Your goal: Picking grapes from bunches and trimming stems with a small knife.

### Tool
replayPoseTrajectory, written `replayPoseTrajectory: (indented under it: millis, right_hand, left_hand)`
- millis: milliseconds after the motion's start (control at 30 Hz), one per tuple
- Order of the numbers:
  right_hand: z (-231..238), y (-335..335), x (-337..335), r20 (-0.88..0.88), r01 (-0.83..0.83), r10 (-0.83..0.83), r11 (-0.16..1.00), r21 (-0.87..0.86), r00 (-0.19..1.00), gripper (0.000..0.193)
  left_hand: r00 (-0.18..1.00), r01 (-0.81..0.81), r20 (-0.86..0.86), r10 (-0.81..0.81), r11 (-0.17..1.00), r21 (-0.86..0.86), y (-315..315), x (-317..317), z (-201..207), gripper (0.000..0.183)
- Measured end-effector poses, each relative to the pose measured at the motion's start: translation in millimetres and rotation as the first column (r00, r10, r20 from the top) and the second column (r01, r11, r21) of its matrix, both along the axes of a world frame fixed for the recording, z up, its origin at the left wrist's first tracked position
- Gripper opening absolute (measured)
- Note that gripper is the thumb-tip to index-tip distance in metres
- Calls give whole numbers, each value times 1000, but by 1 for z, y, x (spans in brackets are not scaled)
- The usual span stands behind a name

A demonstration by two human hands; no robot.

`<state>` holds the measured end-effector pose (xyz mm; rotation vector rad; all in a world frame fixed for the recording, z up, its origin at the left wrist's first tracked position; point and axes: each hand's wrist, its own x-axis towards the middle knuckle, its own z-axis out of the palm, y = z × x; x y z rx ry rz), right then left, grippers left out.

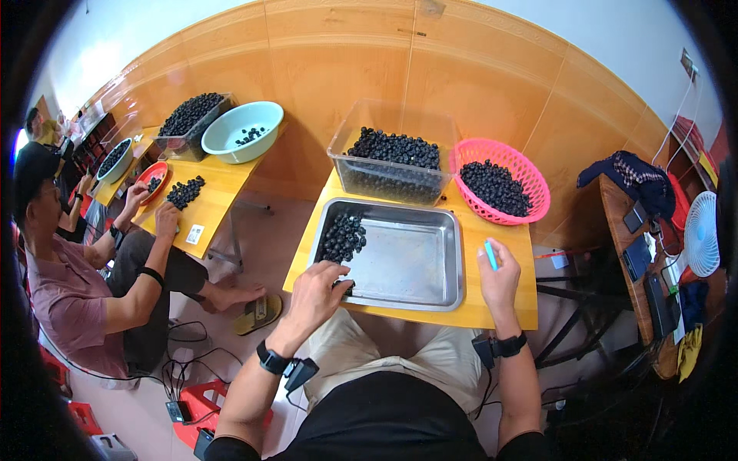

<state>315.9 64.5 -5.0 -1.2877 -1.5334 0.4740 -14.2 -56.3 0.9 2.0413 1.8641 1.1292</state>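
A shallow metal tray [407,295] lies on the wooden table before me, with a pile of small, dark, round fruits [343,238] along its left side. My left hand [317,293] is over the tray's near left corner, its fingers bent and closed on a dark round fruit [348,289], mostly hidden by the fingers. Right of the tray, my right hand [501,278] is wrapped round a slim turquoise handle [490,253] that points up and away from me. Whatever tip that tool has cannot be made out.
Behind the tray stand a clear plastic bin [346,175] and a pink basket [541,196], both holding dark fruits. At left, a person [77,300] works at another table [219,192] with a pale green basin [244,146]. A small fan [701,234] stands on the right-hand desk.
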Motion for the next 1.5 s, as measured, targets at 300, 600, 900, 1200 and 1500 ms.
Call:
replayPoseTrajectory:
  millis: [300,600,900,1200,1500]
  right_hand:
    - [-8,-42,-5,-90,-135,125,984,-118,988,32]
    - [-20,-60,-10,-175,-203,178,970,-135,968,26]
    - [-17,-71,-19,-189,-280,249,948,-155,950,22]
    - [-8,-82,-44,-182,-390,361,906,-164,915,21]
    - [11,-89,-85,-169,-539,529,842,-20,832,25]
  left_hand:
    - [945,133,-208,-252,877,-462,36,-13,6,27]
    - [902,148,-282,-326,850,-506,50,-9,2,24]
    - [957,282,-5,-291,932,-229,43,-8,0,20]
    - [497,421,865,-72,892,-167,28,6,-8,14]
    - [-67,500,996,66,866,-23,1,56,-16,12]
